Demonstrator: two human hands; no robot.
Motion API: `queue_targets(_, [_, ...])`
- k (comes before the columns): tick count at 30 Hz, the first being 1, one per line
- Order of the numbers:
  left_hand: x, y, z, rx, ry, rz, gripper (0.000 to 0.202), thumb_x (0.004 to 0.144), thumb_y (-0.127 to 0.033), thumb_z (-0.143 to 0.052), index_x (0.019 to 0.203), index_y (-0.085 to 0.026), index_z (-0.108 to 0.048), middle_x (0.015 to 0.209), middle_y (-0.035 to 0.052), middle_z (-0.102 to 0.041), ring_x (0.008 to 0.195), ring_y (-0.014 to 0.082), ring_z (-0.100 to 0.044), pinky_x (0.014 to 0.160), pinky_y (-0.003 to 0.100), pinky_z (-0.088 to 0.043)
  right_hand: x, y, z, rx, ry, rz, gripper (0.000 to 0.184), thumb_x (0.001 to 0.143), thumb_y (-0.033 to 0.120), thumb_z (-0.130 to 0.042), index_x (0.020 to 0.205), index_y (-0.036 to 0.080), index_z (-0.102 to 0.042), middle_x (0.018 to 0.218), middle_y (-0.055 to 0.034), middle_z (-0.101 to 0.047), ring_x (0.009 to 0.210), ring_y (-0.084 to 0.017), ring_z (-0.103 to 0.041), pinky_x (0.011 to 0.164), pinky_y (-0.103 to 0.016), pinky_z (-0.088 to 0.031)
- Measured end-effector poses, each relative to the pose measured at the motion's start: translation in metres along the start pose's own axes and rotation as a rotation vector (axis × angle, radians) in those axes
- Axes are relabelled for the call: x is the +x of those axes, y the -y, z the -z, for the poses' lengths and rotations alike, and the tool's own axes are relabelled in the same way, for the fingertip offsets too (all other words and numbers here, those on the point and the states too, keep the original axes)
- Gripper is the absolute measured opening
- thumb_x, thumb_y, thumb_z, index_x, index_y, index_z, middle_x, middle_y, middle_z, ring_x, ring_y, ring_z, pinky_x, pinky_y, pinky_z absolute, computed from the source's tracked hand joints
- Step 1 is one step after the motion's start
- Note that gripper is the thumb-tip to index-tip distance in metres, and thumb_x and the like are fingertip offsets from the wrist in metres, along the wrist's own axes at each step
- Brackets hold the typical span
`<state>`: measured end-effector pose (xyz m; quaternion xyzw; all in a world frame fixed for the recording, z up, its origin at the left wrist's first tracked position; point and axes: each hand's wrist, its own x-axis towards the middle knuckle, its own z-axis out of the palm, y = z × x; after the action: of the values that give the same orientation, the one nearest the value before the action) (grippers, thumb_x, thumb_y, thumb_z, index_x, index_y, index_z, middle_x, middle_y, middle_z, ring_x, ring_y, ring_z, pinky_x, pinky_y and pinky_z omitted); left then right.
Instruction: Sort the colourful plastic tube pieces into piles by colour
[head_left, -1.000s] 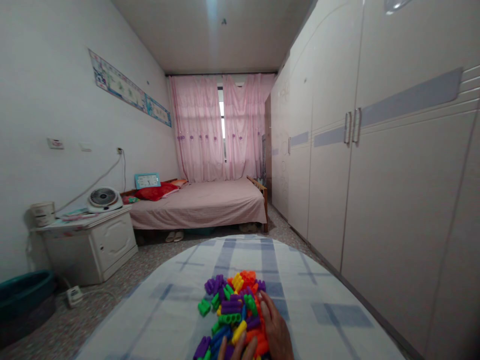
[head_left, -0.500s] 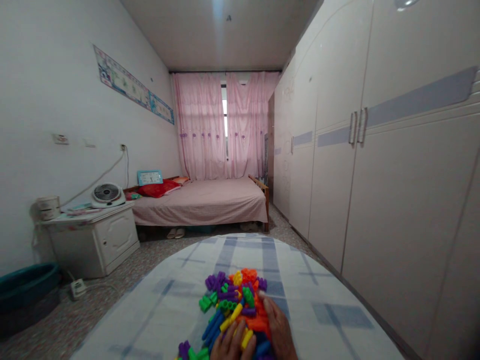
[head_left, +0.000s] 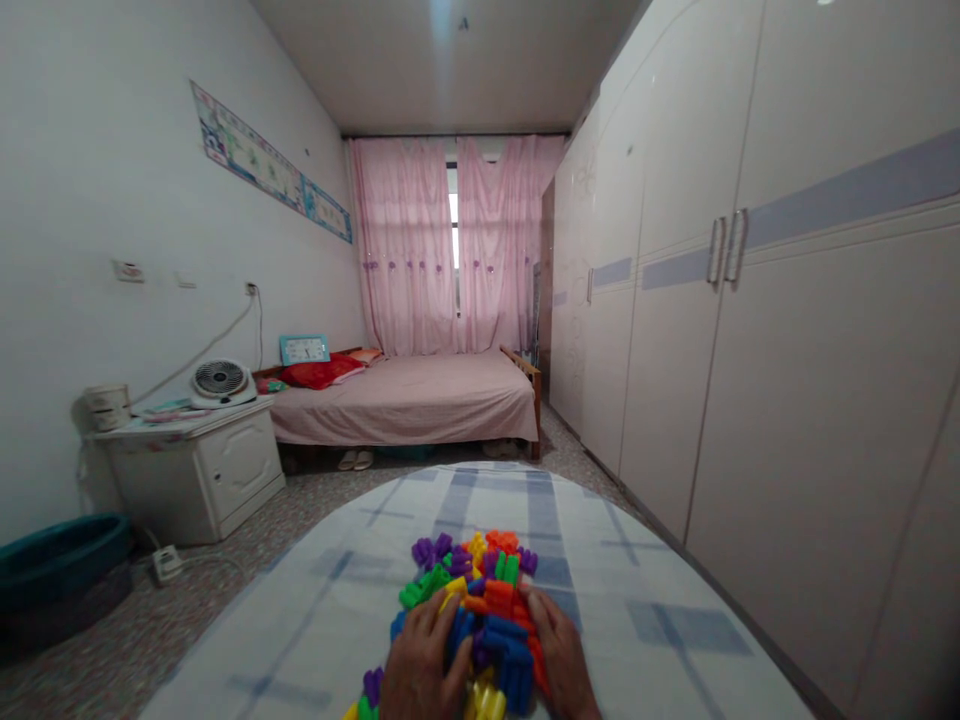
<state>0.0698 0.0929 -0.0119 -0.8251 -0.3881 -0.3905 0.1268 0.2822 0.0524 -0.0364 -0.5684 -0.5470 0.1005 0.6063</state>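
Note:
A heap of bright plastic building pieces lies near the front of the table. My left hand (head_left: 421,660) rests over its left side, fingers spread, touching a yellow piece (head_left: 453,592) and blue pieces (head_left: 461,630). Along the right edge, my right hand (head_left: 562,655) lies with fingers stretched out against orange pieces (head_left: 504,600). Blue pieces (head_left: 510,660) and yellow pieces (head_left: 486,700) sit between the hands. Farther back are green pieces (head_left: 427,585) and purple pieces (head_left: 431,550). My left palm covers part of the heap.
A blue-and-white checked cloth (head_left: 300,620) covers the rounded table. Beyond it stands a bed (head_left: 405,395). White wardrobes (head_left: 817,420) line the right side. At left are a cabinet (head_left: 244,480) with a fan (head_left: 223,380) and a teal basin (head_left: 67,545) on the floor.
My left hand has moved up and left, spreading its fingers over the heap. Pieces in the middle have shifted, and more blue and yellow ones show between my hands. My right hand stays at the right edge.

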Motion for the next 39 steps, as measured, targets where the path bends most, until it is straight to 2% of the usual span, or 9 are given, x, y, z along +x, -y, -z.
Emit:
queue_targets(3, [-0.004, 0.005, 0.015, -0.021, 0.012, 0.170, 0.039, 0.084, -0.036, -0.053, 0.122, -0.026, -0.059, 0.128, 0.0061, -0.060, 0.111, 0.0222, -0.060, 0.091, 0.038, -0.053, 0.001, 0.013, -0.001, 0.124, 0.080, -0.210, 0.050, 0.089, 0.054, -0.039, 0.103, 0.018, -0.070, 0.103, -0.0080, -0.071, 0.097, -0.022, -0.065, 0.089, -0.031, -0.050])
queue_targets(5, [-0.008, 0.010, 0.027, -0.059, 0.014, 0.265, 0.040, 0.086, -0.037, -0.051, 0.123, -0.025, -0.058, 0.134, 0.0078, -0.054, 0.117, 0.0235, -0.056, 0.096, 0.041, -0.050, 0.001, 0.021, 0.001, 0.149, 0.061, -0.252, 0.051, 0.088, 0.056, -0.041, 0.104, 0.017, -0.069, 0.105, -0.0087, -0.070, 0.100, -0.023, -0.064, 0.094, -0.034, -0.046])
queue_targets(10, [-0.022, 0.031, 0.043, -0.075, 0.035, 0.437, 0.044, 0.090, -0.042, -0.043, 0.126, -0.021, -0.055, 0.138, 0.0119, -0.049, 0.125, 0.0275, -0.048, 0.103, 0.045, -0.042, 0.002, 0.026, 0.001, 0.145, 0.071, -0.270, 0.051, 0.087, 0.056, -0.042, 0.106, 0.016, -0.068, 0.110, -0.0098, -0.068, 0.104, -0.024, -0.060, 0.097, -0.036, -0.042])
queue_targets(18, [-0.028, 0.043, 0.044, -0.050, 0.012, 0.656, 0.054, 0.093, -0.045, -0.029, 0.129, -0.011, -0.050, 0.136, 0.0181, -0.049, 0.130, 0.0287, -0.042, 0.107, 0.047, -0.036, -0.002, 0.013, -0.005, 0.033, -0.030, -0.232, 0.051, 0.086, 0.048, -0.045, 0.126, 0.017, -0.055, 0.126, -0.0098, -0.059, 0.116, -0.022, -0.053, 0.103, -0.039, -0.038])
queue_targets(20, [-0.033, 0.049, 0.044, -0.051, -0.008, 0.682, 0.054, 0.092, -0.046, -0.028, 0.127, -0.011, -0.051, 0.135, 0.0183, -0.050, 0.130, 0.0292, -0.042, 0.108, 0.048, -0.035, -0.002, 0.011, -0.006, 0.008, -0.036, -0.214, 0.054, 0.087, 0.047, -0.045, 0.132, 0.018, -0.050, 0.132, -0.0098, -0.054, 0.121, -0.022, -0.050, 0.105, -0.040, -0.036])
queue_targets(23, [-0.041, 0.055, 0.040, -0.137, 0.028, 0.707, 0.049, 0.090, -0.044, -0.032, 0.120, -0.013, -0.055, 0.127, 0.0160, -0.057, 0.125, 0.0287, -0.047, 0.108, 0.048, -0.034, -0.003, 0.011, -0.007, -0.040, -0.004, -0.178, 0.054, 0.088, 0.046, -0.044, 0.135, 0.019, -0.047, 0.136, -0.0095, -0.051, 0.125, -0.022, -0.047, 0.108, -0.041, -0.032])
queue_targets(26, [-0.039, 0.046, 0.030, -0.338, 0.051, 0.794, 0.044, 0.090, -0.042, -0.034, 0.119, -0.016, -0.055, 0.125, 0.0128, -0.059, 0.121, 0.0251, -0.051, 0.107, 0.045, -0.036, -0.004, 0.013, -0.010, -0.101, 0.061, -0.125, 0.054, 0.087, 0.046, -0.046, 0.134, 0.019, -0.049, 0.139, -0.0090, -0.049, 0.129, -0.023, -0.042, 0.111, -0.043, -0.029])
queue_targets(31, [-0.015, 0.011, 0.018, -0.574, -0.021, 0.906, 0.044, 0.090, -0.042, -0.038, 0.122, -0.016, -0.053, 0.128, 0.0121, -0.056, 0.122, 0.0224, -0.050, 0.108, 0.040, -0.037, -0.007, 0.015, -0.016, -0.117, 0.107, -0.061, 0.053, 0.087, 0.047, -0.046, 0.134, 0.021, -0.050, 0.141, -0.0081, -0.046, 0.133, -0.022, -0.038, 0.113, -0.044, -0.026])
queue_targets(39, [0.023, -0.015, 0.012, -0.706, -0.110, 0.879, 0.036, 0.087, -0.035, -0.046, 0.115, -0.015, -0.058, 0.125, 0.0112, -0.057, 0.120, 0.0206, -0.050, 0.108, 0.037, -0.036, -0.008, 0.014, -0.019, -0.075, 0.129, -0.077, 0.054, 0.087, 0.048, -0.047, 0.134, 0.021, -0.050, 0.143, -0.0079, -0.044, 0.134, -0.022, -0.036, 0.114, -0.044, -0.024])
